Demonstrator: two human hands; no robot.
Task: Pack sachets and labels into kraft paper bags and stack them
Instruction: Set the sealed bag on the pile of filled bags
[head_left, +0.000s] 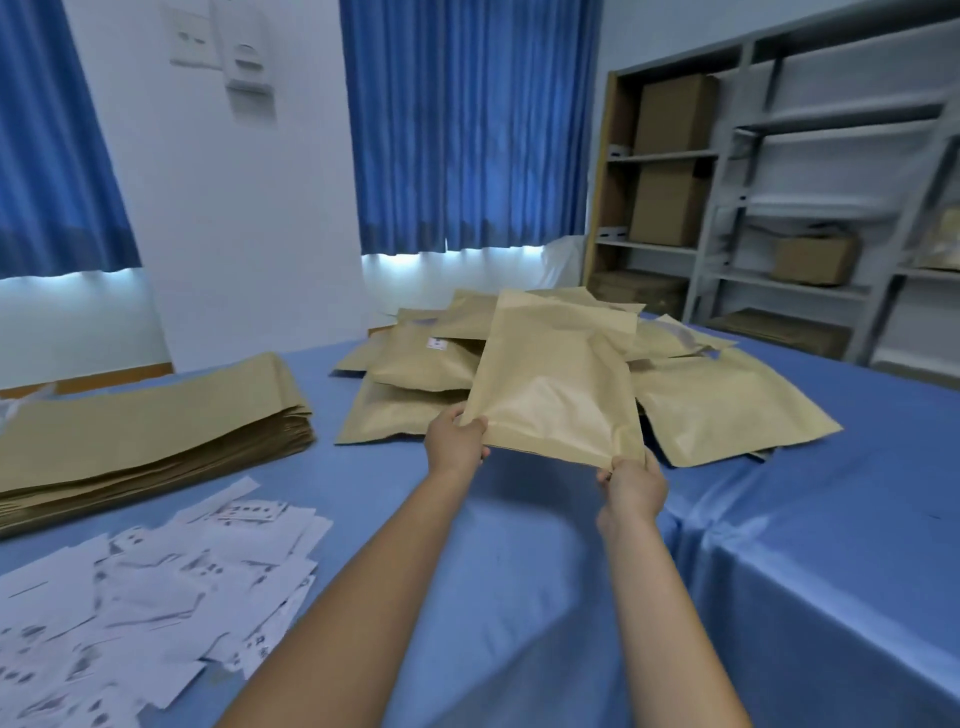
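Kraft bag, blue tablecloth, blue curtains

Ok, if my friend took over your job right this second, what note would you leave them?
Left hand pinches the near-left corner of a kraft paper bag. Right hand pinches its near-right corner.
The bag bulges, so it looks packed. It is held over the pile of packed bags at the far middle of the blue-covered table.
Done: many bags packed and heaped, not neatly.
Left: set this bag on the pile, then fill more from the stack of flat empty bags on the left, using the paper labels heaped in front of it. No loose sachets are in view.
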